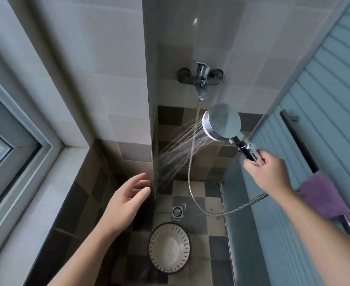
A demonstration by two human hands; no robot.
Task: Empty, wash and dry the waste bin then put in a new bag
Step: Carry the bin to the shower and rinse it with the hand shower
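the waste bin [169,247] stands upright on the checkered floor tiles [199,195], low in the middle of the view, seen from above. it is round and white with short dark slots around the wall, and i see nothing inside, only the pale bottom. a square floor drain [177,211] is just behind it

the right hand [267,174] grips the handle of the shower head [221,124], with the fingers curled tight around the handle. the round head is tilted to the left and water [176,153] sprays from it down and left, toward the wall corner and not into the bin. a metal hose [192,182] hangs in a loop from the wall tap [201,76] to the handle

the left hand [126,201] is held out with the palm turned to the spray, the fingers relaxed and a little apart, holding nothing. the fingertips [144,182] are at the edge of the water stream; if they are wet i cannot tell

a purple towel [322,195] hangs on a rail at the right, beside the ribbed glass door [324,100]
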